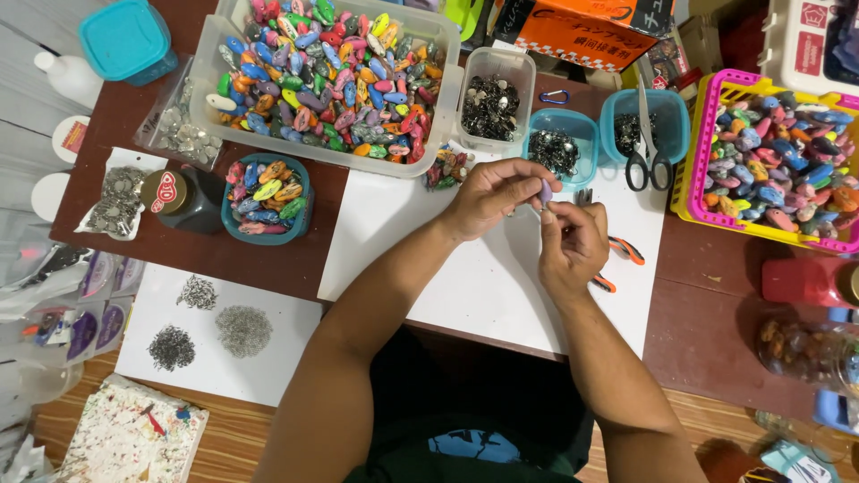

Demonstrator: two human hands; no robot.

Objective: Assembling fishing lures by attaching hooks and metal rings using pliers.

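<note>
My left hand (490,197) and my right hand (573,246) meet above a white sheet (465,286) on the brown table. Together they pinch a small lilac oval piece (545,190) between the fingertips. Pliers with orange handles (622,255) lie on the sheet, partly hidden under my right hand. A small heap of coloured pieces (449,167) lies just beyond my left hand.
A big clear tub (208,67) full of coloured oval pieces stands at the back. A pink and yellow basket (687,179) with more is at the right. Teal cups (586,121) of metal rings, scissors (646,152), a teal bowl (234,234) and ring heaps (243,329) surround the sheet.
</note>
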